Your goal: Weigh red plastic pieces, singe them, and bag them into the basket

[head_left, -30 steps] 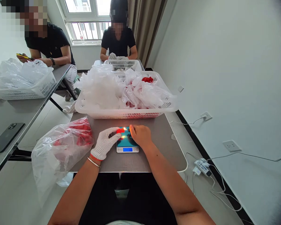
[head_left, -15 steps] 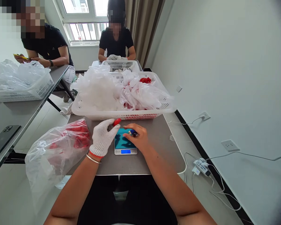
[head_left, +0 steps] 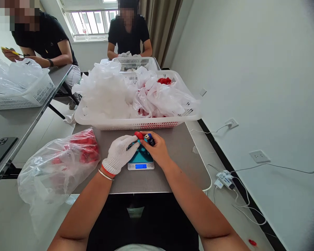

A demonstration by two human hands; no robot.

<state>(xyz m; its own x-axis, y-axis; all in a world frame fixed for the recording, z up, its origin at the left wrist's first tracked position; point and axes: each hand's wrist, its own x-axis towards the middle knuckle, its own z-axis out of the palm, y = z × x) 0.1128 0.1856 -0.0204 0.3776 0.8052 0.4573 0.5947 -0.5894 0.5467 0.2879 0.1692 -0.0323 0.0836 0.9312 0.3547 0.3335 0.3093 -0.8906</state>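
My left hand (head_left: pixel 121 151), in a white knit glove, pinches a small red piece (head_left: pixel 139 135) between thumb and fingertips. My right hand (head_left: pixel 158 148) is bare and curls around a small dark blue lighter (head_left: pixel 150 139). Its fingertips come up against the red piece, though whether they grip it I cannot tell. Both hands hover over the digital scale (head_left: pixel 132 167), which has a teal plate and a lit blue display. To the left lies a clear plastic bag (head_left: pixel 54 167) with several red pieces inside, partly over the table edge.
A large white basket (head_left: pixel 110 124) of plastic bags and red pieces stands behind the scale. Two people sit beyond it. On the left table are another basket (head_left: pixel 28 99) and a phone (head_left: pixel 1 153). A power strip (head_left: pixel 226 179) and a red piece (head_left: pixel 252 242) lie on the floor.
My left hand has brought the red piece rightward to my right hand. The lighter has turned more upright and sits higher in my right hand. The view has tilted slightly down.
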